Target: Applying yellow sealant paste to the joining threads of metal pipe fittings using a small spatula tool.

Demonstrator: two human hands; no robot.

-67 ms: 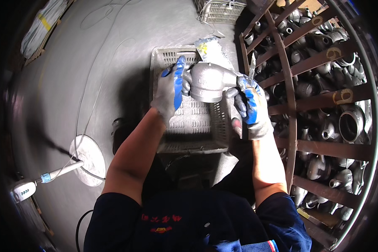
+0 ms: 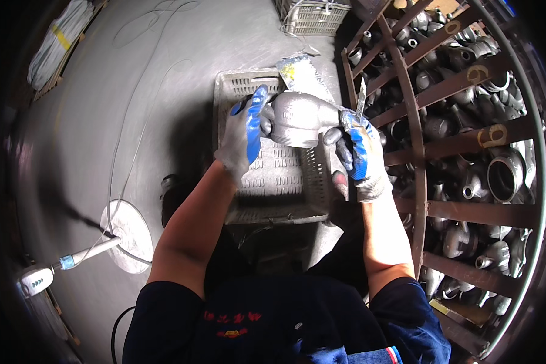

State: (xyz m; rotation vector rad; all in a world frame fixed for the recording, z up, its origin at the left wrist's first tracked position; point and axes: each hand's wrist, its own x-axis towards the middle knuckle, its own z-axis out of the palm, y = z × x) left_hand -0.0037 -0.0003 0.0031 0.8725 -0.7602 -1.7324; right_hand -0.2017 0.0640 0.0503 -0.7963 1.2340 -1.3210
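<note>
A grey metal casting, round-bodied with a ribbed lower rim and a narrow neck, is held up between my hands. My left hand, in a grey and blue glove, is closed on its left end. At the right, the neck meets my gloved right hand, whose fingers are curled about it. A narrow metal blade sticks up from that same hand; its handle is hidden in the grip. Below the casting stands a grey slotted plastic crate.
To the right, a brown metal cage holds several similar castings. A pale, shiny sheet lies by the crate's far edge. Another crate stands farther off. At the left are a round stand base and a loose cable.
The whole view has shifted slightly. Both hands keep their hold on the casting, and the blade stays in my right hand.
</note>
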